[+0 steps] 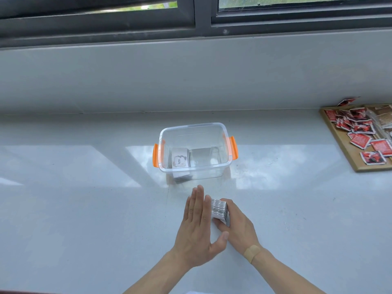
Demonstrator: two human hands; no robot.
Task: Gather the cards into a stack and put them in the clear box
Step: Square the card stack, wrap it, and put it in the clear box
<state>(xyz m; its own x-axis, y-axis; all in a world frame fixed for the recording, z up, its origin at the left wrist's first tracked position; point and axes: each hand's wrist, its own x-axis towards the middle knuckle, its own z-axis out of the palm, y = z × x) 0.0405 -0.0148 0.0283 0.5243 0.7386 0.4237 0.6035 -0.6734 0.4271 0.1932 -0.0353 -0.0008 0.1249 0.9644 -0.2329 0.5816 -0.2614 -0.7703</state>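
Observation:
A clear box (222,132) with orange latches stands open on the white counter, just beyond my hands. Inside it, at the left, lies a small pile of cards (179,160) whose top card reads "love". Nearer to me, a stack of cards (219,210) stands on edge on the counter. My right hand (238,224) grips this stack from the right and behind. My left hand (198,225) is flat with straight fingers, pressed against the stack's left face. The card fronts are hidden.
A wooden tray (339,145) at the right edge holds several red sachets (360,141) and brown packets. A grey ledge and a dark window frame (199,24) rise behind the box. The white counter (84,209) stretches to the left.

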